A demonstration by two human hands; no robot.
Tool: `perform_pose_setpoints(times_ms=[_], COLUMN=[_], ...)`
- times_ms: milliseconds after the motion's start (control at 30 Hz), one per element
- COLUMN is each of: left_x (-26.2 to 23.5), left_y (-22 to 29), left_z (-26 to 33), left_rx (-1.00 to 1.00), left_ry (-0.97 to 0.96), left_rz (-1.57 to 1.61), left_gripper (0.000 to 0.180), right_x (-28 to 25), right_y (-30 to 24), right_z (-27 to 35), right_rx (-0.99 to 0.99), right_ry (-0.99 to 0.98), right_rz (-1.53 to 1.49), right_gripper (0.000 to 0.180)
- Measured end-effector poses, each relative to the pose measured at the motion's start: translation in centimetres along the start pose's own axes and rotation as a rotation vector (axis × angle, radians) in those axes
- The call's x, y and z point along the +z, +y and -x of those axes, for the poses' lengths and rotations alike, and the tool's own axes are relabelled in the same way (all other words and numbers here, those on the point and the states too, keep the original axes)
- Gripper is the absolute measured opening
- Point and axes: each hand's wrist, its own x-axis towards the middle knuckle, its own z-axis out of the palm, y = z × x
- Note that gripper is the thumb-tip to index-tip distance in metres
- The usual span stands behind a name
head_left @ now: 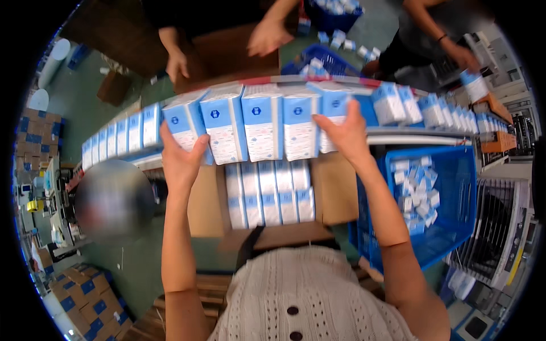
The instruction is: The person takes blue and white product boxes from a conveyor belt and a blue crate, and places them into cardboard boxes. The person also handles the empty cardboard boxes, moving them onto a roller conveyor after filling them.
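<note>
Between my two hands is a row of several blue-and-white tissue packs (261, 125), standing upright side by side. My left hand (183, 150) presses against the left end of the row, thumb on the front. At the right end my right hand (346, 133) grips the last pack with its thumb across the front. The row is at the conveyor's near edge, above an open cardboard carton (335, 190). Inside that carton, more tissue packs (270, 196) sit in two neat rows. The undersides of the held packs are hidden.
More packs line the conveyor (392, 136) left (119, 136) and right. A blue crate (455, 196) with loose small packs stands at my right. Across the belt, one person's hands (270, 37) are over a brown carton; another person's hand (463, 59) holds a pack.
</note>
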Motion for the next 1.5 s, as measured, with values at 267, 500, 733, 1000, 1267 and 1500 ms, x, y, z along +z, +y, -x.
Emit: perform_pose_setpoints(times_ms=[267,500,733,1000,1267,1500], left_x=[0.6,3.9,8.0,10.5,18.5,16.5], left_y=[-16.6,-11.2,-15.2,2.9,3.3,-0.5], left_z=[17.1,9.0,11.8,4.8,-6.0,-5.3], left_rx=[0.009,0.319,-0.282,-0.261,-0.128,0.030], left_ry=[-1.072,-1.268,-1.757,-1.021,-0.541,-0.405], left_rz=[-0.710,-0.906,-0.648,0.251,-0.002,-0.086], left_gripper=[0.043,0.028,0.022,0.020,0.054,0.081], right_x=[5.0,1.6,-13.8,-25.6,-11.7,-4.4], right_y=[12.3,12.3,15.7,32.5,22.6,13.0], right_z=[19.5,15.5,4.5,-13.1,-13.5,-8.1], right_rx=[-0.164,-0.069,0.079,0.199,0.139,0.112], right_ry=[-1.111,-1.018,-0.199,0.281,-0.285,-0.294], right_rz=[0.594,0.272,0.317,0.694,0.416,-0.075], right_gripper=[0.032,0.022,0.020,0.041,0.068,0.059])
